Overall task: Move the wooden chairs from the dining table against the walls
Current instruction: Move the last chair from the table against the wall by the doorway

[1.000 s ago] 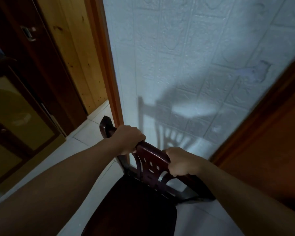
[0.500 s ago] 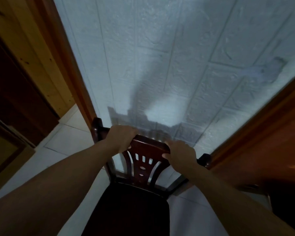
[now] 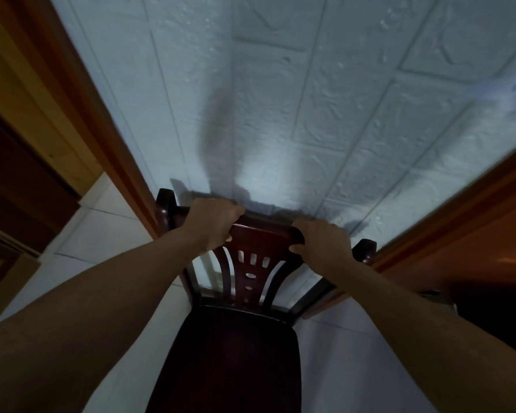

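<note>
A dark wooden chair with a carved, slotted back stands in front of me, its seat toward me and its back facing the white textured wall. My left hand grips the left part of the chair's top rail. My right hand grips the right part of that rail. The top rail sits very close to the wall; I cannot tell if it touches. The chair's legs are hidden below the seat.
An orange-brown wooden door frame runs down the left of the wall panel, another wooden frame down the right. White floor tiles lie on both sides of the chair. A dark cabinet stands at the far left.
The chair has swung square to the wall and moved closer to it. Its shadow on the wall has shrunk behind the top rail. Both hands kept their grip.
</note>
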Available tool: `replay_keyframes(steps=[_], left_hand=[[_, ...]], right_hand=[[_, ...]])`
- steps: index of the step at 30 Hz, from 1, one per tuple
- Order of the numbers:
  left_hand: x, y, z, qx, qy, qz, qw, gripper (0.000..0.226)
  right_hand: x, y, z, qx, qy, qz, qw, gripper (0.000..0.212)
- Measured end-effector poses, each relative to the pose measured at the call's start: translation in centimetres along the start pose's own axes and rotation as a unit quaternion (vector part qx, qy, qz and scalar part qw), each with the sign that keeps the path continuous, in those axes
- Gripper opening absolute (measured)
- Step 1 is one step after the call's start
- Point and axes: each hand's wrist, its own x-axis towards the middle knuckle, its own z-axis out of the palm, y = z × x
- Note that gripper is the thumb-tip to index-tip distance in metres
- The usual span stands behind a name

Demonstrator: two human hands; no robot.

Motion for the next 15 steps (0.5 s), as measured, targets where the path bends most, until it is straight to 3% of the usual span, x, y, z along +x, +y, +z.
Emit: replay_keyframes(steps=[8, 13, 15], left_hand=[[1.1, 0.3, -0.6, 0.013, -0.002, -0.007, 1.0, 0.046], [0.9, 0.5, -0.6, 0.031, 0.003, -0.025, 0.999, 0.039], [0.7, 0.5, -0.8, 0.032, 0.004, -0.023, 0.999, 0.038]], right_hand=[[0.6, -0.1, -0.7, -0.009, 0.02, 0.031, 0.999, 0.035], [0.4, -0.9, -0.2, -0.005, 0.041, 0.049, 0.998, 0.035], [0.2, -1.2, -0.1, -0.004, 0.035, 0.053, 0.998, 0.044]])
